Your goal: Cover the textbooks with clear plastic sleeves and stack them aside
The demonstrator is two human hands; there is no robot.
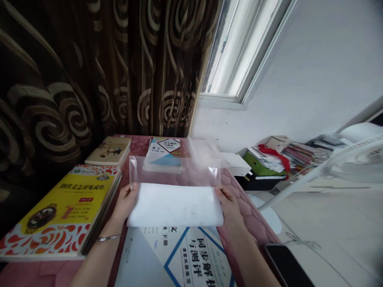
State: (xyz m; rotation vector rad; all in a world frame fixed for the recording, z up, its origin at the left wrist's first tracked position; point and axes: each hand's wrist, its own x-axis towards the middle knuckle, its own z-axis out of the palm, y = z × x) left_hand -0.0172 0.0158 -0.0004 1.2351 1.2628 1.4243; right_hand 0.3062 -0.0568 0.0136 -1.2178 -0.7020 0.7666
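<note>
A clear plastic sheet (173, 169) with a white, paper-like layer (176, 205) is stretched level between my two hands. My left hand (127, 199) pinches its left edge, thumb on top. On the opposite edge, my right hand (229, 203) is closed in a similar pinch. Whether the white layer lies inside the plastic or against it, I cannot tell. Beneath them is a large white and blue workbook (176, 259), its upper part hidden by the white layer. Beyond the plastic lies a smaller blue and white workbook (164, 153).
A yellow book (74, 195) tops a stack at the left, with a tan book (109, 150) behind it. A phone (287, 265) lies at the right edge of the pink table covering (248, 207). A white box (237, 164) and a white fan (329, 163) stand to the right.
</note>
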